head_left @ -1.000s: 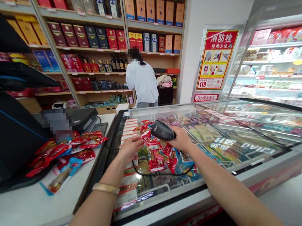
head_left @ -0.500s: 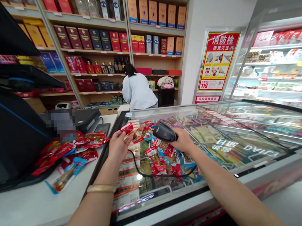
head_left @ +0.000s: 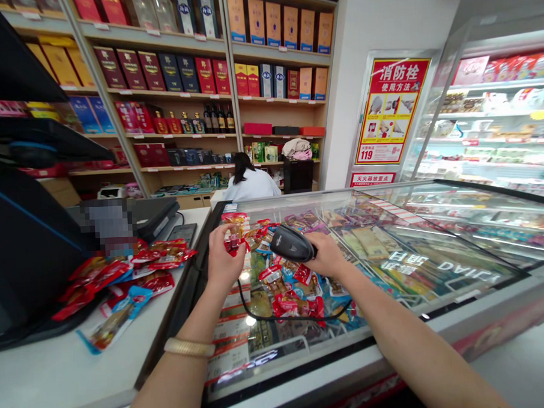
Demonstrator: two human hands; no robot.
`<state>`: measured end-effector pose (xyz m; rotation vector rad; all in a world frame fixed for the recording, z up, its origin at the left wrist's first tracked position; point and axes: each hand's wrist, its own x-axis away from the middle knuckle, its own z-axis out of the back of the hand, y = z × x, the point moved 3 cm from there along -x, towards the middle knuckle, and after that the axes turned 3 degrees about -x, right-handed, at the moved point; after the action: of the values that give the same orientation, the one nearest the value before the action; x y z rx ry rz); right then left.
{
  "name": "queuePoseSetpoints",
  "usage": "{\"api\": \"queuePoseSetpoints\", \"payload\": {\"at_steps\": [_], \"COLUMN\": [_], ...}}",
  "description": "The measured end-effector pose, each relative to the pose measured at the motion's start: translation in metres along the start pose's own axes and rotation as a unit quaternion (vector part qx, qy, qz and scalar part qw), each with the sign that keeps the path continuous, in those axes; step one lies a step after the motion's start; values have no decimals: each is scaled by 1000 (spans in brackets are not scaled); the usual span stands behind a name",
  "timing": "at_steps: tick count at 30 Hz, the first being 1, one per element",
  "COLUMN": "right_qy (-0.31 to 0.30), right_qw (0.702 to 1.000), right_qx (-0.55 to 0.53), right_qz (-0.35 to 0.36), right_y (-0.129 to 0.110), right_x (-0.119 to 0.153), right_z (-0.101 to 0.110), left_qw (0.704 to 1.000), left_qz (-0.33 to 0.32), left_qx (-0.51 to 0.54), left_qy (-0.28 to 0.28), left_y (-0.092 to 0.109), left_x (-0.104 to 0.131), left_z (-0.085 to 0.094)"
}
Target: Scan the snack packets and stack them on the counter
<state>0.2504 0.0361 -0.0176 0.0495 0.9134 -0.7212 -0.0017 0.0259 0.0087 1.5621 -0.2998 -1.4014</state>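
In my right hand [head_left: 327, 254] is a black barcode scanner [head_left: 292, 244], its head pointing left. My left hand [head_left: 224, 252] is closed on a red snack packet [head_left: 235, 225], held upright just left of the scanner. Below the scanner, a pile of red and blue snack packets [head_left: 298, 290] lies on the glass lid of a chest freezer [head_left: 278, 342]. The scanner's black cable [head_left: 277, 317] loops across the lid in front of the pile.
On the white counter [head_left: 40, 382] at left lie more snack packets [head_left: 152, 263], beside a black checkout machine [head_left: 25, 239]. A person in a pale top [head_left: 253, 184] is bent low behind the freezer, before shelves of boxed bottles [head_left: 171, 70]. A lit display fridge [head_left: 498, 122] stands at right.
My left hand has turned and closed further round the packet, which now stands more upright. The scanner has shifted slightly left. The person behind the freezer has bent lower.
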Motion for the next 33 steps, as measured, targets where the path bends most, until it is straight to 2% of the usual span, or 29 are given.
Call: {"api": "queuePoseSetpoints", "payload": {"at_steps": [2,4,5,7,9,10,11,13,22,33], "right_qy": [-3,-6,-7,-7,-4,-1,3,6,-30,-76], "right_qw": [1000,1000,1000,1000,1000,1000,1000,1000,999,995], "right_qx": [-7,-6,-5,-3,-2,-3,-4,-9,19,50], "right_qz": [3,5,6,7,10,12,16,23,40,42], "right_y": [0,-1,-1,-2,-3,-3,-4,-5,-6,-13], "right_x": [0,-1,-1,-1,-1,-2,-2,-2,-4,-6], "right_z": [0,1,1,1,1,1,2,3,7,8], "left_qw": [998,973,941,837,726,685,655,625,620,653], "left_qz": [38,147,216,341,415,437,454,476,568,574], "left_qx": [51,177,261,428,545,580,601,615,524,474], "left_qy": [16,21,11,-26,-53,-56,-57,-63,-136,-139], "left_y": [4,2,0,-2,-1,0,1,3,1,-9], "left_x": [1,3,4,7,9,10,10,11,9,7], "left_z": [-1,-3,-5,-9,-10,-9,-7,-6,1,2]}}
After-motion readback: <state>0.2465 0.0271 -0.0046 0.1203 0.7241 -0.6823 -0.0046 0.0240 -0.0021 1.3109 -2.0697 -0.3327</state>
